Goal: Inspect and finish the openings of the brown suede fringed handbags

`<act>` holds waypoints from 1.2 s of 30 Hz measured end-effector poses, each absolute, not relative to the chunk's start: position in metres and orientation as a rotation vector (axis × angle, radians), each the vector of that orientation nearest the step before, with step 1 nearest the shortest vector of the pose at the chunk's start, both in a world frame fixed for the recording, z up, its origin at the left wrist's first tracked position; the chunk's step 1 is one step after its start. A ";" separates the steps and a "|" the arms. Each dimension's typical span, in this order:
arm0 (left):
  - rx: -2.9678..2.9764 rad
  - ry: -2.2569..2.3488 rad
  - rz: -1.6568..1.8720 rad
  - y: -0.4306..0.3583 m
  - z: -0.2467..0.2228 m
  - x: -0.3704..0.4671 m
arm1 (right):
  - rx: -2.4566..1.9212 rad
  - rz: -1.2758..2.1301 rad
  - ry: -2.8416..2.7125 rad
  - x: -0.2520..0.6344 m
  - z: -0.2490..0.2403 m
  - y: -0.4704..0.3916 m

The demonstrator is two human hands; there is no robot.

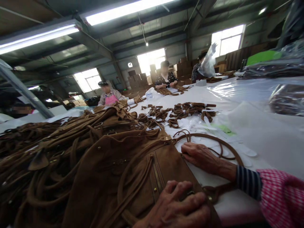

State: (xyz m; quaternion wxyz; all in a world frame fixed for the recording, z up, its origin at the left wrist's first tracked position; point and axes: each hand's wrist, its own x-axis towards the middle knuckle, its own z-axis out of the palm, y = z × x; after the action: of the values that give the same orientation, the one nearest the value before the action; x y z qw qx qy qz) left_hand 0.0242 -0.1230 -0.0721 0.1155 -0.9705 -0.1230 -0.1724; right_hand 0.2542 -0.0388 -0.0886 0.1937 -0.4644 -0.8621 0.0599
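Observation:
A brown handbag (102,171) lies in front of me, its zipped side facing up and long handles looping over it. My right hand (201,158) is closed at the bag's right edge, fingers bent together; what its fingertips pinch is hidden. Nearer to me, my left hand (175,205) presses on the bag's lower part with curled fingers. A small dark metal piece shows between those fingers, too little of it to name. Beyond my right hand, a brown strap (213,136) curves over the white table (268,152).
More brown bags (47,158) are heaped on the left. Bundled brown straps (182,110) lie mid-table, with white paper strips around them. Plastic-wrapped goods (287,99) sit at the right. Several people work across the table, including one in a pink apron (111,99). Another lifts a clear plastic bag (209,63).

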 end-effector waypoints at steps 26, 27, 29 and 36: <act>-2.906 -1.126 -0.209 -0.008 -0.066 0.003 | -1.279 0.472 -2.464 0.260 -0.083 -0.024; -2.907 -1.153 -0.195 -0.005 -0.068 0.002 | -1.270 0.468 -2.487 0.261 -0.080 -0.025; -2.901 -1.180 -0.180 -0.005 -0.070 0.000 | -1.244 0.479 -2.526 0.263 -0.076 -0.027; -2.939 -1.189 -0.216 -0.005 -0.075 -0.001 | -1.270 0.644 -2.502 0.270 -0.080 -0.049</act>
State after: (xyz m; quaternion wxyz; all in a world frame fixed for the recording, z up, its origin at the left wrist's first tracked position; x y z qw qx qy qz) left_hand -0.0013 -0.0046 -0.0751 -0.0180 -0.9248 -0.3740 -0.0679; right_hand 0.2696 -0.0489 -0.0799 0.1310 -0.4373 -0.8616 0.2219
